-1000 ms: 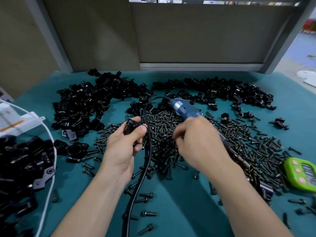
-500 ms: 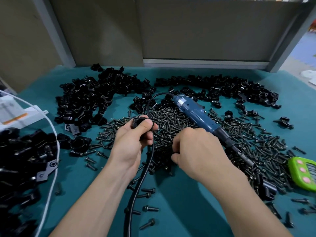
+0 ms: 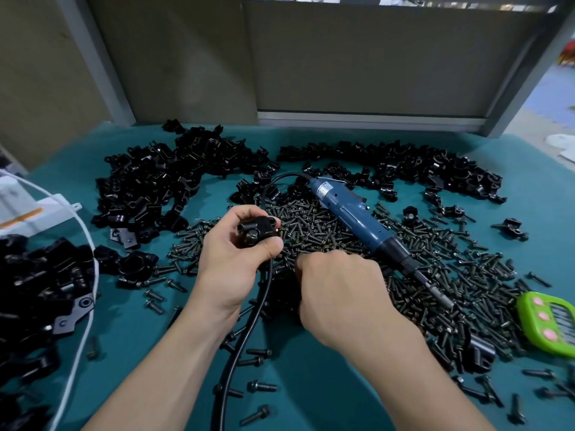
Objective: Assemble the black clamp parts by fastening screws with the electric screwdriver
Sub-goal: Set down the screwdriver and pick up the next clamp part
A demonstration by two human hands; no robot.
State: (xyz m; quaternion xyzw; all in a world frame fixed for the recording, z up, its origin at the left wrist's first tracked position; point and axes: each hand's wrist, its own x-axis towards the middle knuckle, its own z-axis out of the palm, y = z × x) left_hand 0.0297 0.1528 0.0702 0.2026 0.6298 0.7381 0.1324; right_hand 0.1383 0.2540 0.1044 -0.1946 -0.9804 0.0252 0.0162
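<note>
Teal mat (image 3: 311,384) covers the bench, with black screws (image 3: 311,225) heaped wide across its middle. The left hand (image 3: 236,269) grips a clamp (image 3: 256,233) just over the heap's left edge. Its thumb presses along the clamp's lower side and its fingers curl over the top. The right hand (image 3: 342,290) lies knuckles-up on the screws just beside the left, fingers curled down into the heap. Its fingertips are hidden, so I cannot tell whether it pinches a screw.

The blue screwdriver (image 3: 357,219) lies untouched on the heap beyond the right hand, its bit pointing to the right and toward the near edge. Its black cable (image 3: 247,331) loops round behind the left hand and runs between the wrists toward the camera.

Loose clamp parts (image 3: 168,181) pile up along the far side, and more black parts (image 3: 31,290) heap at the left edge. A green timer (image 3: 550,325) sits at the right edge.
</note>
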